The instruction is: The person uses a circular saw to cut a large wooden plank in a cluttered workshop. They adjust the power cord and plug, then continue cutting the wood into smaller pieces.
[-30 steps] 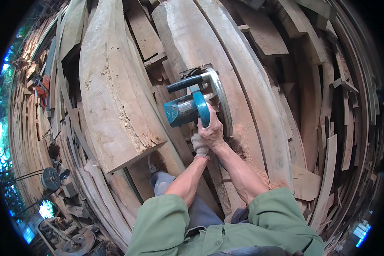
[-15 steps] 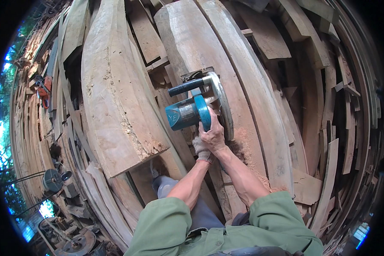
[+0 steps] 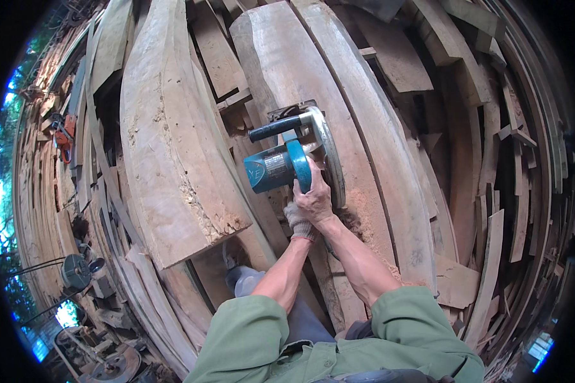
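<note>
A circular saw [image 3: 281,165] with a teal motor body, a black front handle and a metal blade guard rests on a long pale plank [image 3: 313,76]. My bare right hand [image 3: 314,199] is closed on the saw's rear, just behind the motor. My left hand [image 3: 296,221], in a grey glove, is tucked directly under the right hand with its fingers curled at the saw's back end; its grip is mostly hidden. Sawdust [image 3: 358,220] lies on the plank beside the guard. Both green sleeves enter from the lower edge.
A thick rough-ended slab [image 3: 172,159] lies to the left of the saw. Stacked planks and offcuts fill the whole view. An orange chainsaw [image 3: 64,135] sits far left, a motor with a belt [image 3: 76,272] lower left. My shoe [image 3: 244,279] stands below the slab.
The saw and both hands have crept slightly toward me along the plank. The grip looks the same.
</note>
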`<state>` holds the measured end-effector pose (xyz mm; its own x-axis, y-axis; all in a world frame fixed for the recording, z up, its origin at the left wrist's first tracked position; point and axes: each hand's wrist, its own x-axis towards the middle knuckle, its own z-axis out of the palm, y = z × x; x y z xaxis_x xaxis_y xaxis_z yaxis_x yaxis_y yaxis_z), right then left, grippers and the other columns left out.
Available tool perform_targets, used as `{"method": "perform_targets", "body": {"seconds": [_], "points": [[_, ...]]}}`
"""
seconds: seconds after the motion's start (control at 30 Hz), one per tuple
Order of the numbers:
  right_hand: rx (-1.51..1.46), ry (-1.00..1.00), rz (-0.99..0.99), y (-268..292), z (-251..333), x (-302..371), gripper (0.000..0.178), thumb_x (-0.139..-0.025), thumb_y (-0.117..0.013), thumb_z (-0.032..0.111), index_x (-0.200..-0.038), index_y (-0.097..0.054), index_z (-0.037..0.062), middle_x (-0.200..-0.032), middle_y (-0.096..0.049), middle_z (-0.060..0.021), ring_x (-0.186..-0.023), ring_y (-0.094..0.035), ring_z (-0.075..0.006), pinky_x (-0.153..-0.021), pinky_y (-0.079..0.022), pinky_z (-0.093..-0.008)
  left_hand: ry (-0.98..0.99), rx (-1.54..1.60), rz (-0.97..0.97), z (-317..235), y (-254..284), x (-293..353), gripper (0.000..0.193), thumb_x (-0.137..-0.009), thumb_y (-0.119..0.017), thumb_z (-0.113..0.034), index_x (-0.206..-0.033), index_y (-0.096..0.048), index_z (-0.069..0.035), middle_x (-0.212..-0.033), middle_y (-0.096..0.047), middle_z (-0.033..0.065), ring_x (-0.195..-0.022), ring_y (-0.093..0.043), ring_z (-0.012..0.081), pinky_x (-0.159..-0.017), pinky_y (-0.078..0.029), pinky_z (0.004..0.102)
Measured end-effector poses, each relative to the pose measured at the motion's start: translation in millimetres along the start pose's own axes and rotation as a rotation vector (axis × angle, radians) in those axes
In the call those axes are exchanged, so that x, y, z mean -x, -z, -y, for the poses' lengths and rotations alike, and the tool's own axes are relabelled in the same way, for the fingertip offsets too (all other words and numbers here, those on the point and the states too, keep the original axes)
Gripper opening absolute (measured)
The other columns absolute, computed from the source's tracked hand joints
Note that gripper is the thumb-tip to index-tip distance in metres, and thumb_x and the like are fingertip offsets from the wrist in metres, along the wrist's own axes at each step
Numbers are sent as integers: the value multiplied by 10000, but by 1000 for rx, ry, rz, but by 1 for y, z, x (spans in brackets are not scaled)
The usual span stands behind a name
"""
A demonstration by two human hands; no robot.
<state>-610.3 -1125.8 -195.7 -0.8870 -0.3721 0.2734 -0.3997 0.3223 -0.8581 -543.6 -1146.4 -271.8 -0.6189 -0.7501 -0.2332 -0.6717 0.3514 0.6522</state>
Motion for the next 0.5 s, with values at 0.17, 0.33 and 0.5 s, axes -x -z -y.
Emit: {"method": "perform_targets", "body": {"seconds": [0.17, 0.33, 0.5], "points": [[-20, 14, -4, -2, 0, -5, 631, -847, -660, 39, -1416, -390, -7, -1263, -596, -275, -1121, -627, -437, -912, -560, -463, -21, 2, -8, -7, 6, -5, 291, -895, -680, -331, -1121, -692, -149, -851, -743, 77, -743, -725, 261, -607, -530, 395], [-8, 18, -6, -3, -1, -10, 627, -850, -660, 44, -1414, -391, -7, -1256, -596, -272, -1105, -632, -439, -900, -561, -463, -53, -109, 17, -8, 7, -9, 304, -885, -691, -348, -1116, -690, -149, -824, -736, 78, -722, -722, 263, -592, -527, 404], [-12, -3, 5, -6, -1, -15, 621, -849, -661, 45, -1410, -399, -5, -1254, -598, -270, -1101, -635, -437, -898, -562, -460, 27, 19, 22, -6, 4, -14, 290, -881, -698, -344, -1100, -696, -152, -809, -733, 83, -708, -718, 264, -583, -520, 407]]}}
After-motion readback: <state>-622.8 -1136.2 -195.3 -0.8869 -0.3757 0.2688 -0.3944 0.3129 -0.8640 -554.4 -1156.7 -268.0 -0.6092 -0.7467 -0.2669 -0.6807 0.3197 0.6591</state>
